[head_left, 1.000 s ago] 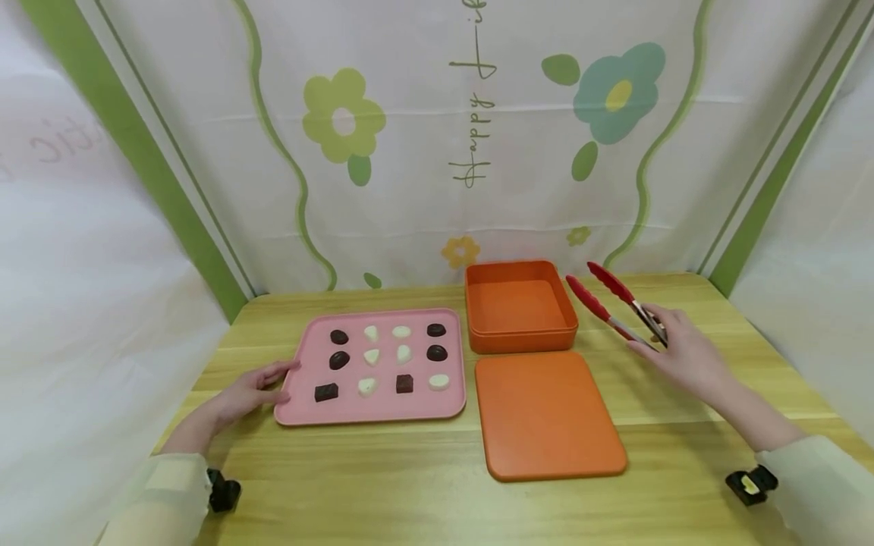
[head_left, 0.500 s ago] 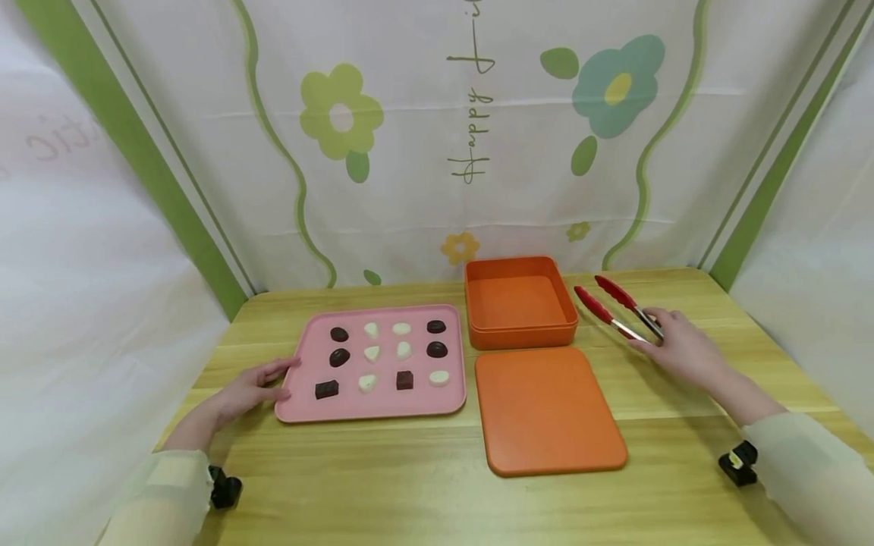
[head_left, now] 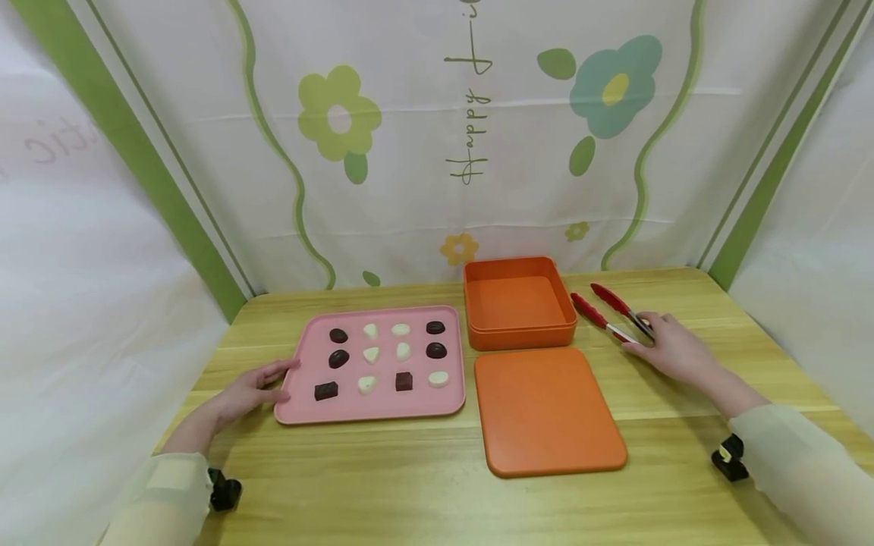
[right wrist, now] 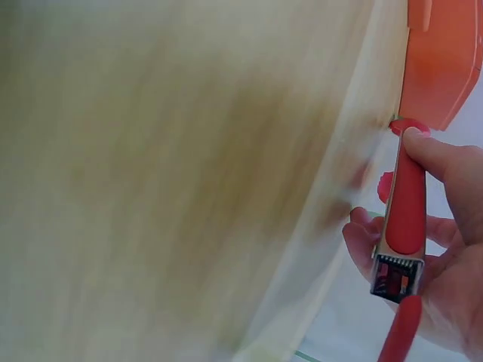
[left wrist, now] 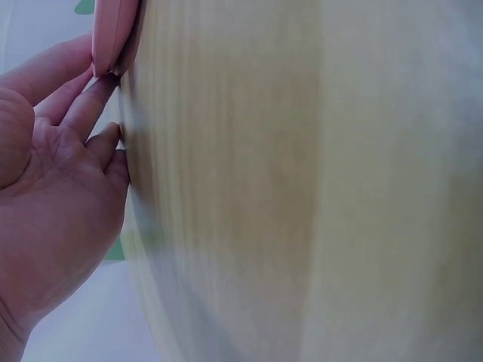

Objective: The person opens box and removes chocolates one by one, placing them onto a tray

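Note:
A pink tray (head_left: 382,406) lies at the left of the table, bearing dark chocolates (head_left: 339,359) and white chocolates (head_left: 366,384) in rows. My left hand (head_left: 249,390) holds its left edge, thumb and fingertips at the rim; the left wrist view has a fingertip under the tray edge (left wrist: 113,38). My right hand (head_left: 672,349) grips red-and-steel tongs (head_left: 605,318) by their arms, thumb on one side and fingers on the other. The tongs' red tips stand apart with nothing between them, close to the right side of an orange box (head_left: 522,339).
The orange box is uncovered, with nothing inside. In front of it an orange lid (head_left: 549,413) lies flat on the wooden table (head_left: 382,485). A flower-printed white cloth (head_left: 410,197) hangs behind the table, with more cloth at both sides.
My right hand has lowered the tongs and brought them slightly left, toward the box, with their tips now closer together. My left hand stays at the tray.

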`<state>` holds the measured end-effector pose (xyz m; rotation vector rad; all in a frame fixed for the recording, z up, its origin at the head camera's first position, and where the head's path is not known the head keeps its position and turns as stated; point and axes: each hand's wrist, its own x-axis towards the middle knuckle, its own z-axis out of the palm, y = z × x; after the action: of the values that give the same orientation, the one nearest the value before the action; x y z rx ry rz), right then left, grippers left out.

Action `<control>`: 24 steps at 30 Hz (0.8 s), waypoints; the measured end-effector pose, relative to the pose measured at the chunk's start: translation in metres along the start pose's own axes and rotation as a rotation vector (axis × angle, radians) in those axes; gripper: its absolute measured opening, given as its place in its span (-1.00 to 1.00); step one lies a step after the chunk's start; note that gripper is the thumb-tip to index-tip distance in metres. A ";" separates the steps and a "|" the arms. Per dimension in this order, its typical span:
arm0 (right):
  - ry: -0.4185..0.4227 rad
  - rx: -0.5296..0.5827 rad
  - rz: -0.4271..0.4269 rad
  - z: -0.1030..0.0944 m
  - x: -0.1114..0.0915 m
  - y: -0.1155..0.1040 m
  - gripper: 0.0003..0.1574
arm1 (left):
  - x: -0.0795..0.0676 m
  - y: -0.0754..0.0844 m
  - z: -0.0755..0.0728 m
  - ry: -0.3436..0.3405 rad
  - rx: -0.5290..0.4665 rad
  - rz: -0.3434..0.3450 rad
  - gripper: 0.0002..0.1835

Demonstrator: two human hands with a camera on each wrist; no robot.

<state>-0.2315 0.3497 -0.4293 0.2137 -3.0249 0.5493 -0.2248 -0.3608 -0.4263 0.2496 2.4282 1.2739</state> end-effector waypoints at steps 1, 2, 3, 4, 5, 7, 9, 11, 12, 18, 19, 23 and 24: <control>-0.004 -0.004 -0.001 0.000 0.001 0.000 -0.01 | 0.000 0.000 0.000 0.000 0.000 -0.001 -0.22; -0.008 -0.009 -0.001 0.001 0.001 0.001 -0.01 | 0.000 0.000 0.000 -0.001 0.000 -0.001 -0.22; -0.013 -0.015 0.001 0.001 0.001 0.001 -0.01 | 0.000 0.000 0.000 -0.001 -0.003 -0.003 -0.22; -0.017 -0.022 0.003 0.001 0.001 0.002 -0.01 | 0.000 0.000 0.000 -0.002 -0.003 -0.004 -0.22; -0.023 -0.029 0.004 0.001 0.001 0.003 0.00 | 0.000 0.001 0.001 -0.002 -0.004 -0.006 -0.22; -0.035 -0.039 0.008 0.001 0.001 0.003 0.01 | 0.000 0.001 0.001 -0.003 -0.004 -0.009 -0.22; -0.041 -0.044 0.015 0.001 0.002 0.004 0.02 | -0.001 0.002 0.001 -0.005 -0.004 -0.014 -0.22; -0.043 -0.045 0.019 0.000 0.001 0.004 0.04 | -0.001 0.003 0.001 -0.004 -0.003 -0.016 -0.22; -0.044 -0.045 0.020 -0.001 0.002 0.004 0.05 | 0.000 0.004 0.001 -0.004 -0.001 -0.016 -0.22; -0.041 -0.023 0.027 -0.003 0.002 0.004 0.07 | 0.004 0.003 0.000 0.007 0.001 0.005 -0.23; -0.043 -0.016 0.032 -0.003 0.002 0.004 0.08 | 0.005 0.003 0.000 0.009 0.000 0.012 -0.23; -0.067 0.017 0.065 -0.009 -0.003 0.004 0.14 | 0.008 0.000 0.002 0.017 -0.013 0.024 -0.22; -0.074 0.023 0.071 -0.010 -0.004 0.004 0.16 | 0.008 0.000 0.002 0.020 -0.017 0.021 -0.22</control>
<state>-0.2279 0.3578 -0.4213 0.1311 -3.1097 0.5951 -0.2315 -0.3565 -0.4300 0.2595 2.4364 1.3117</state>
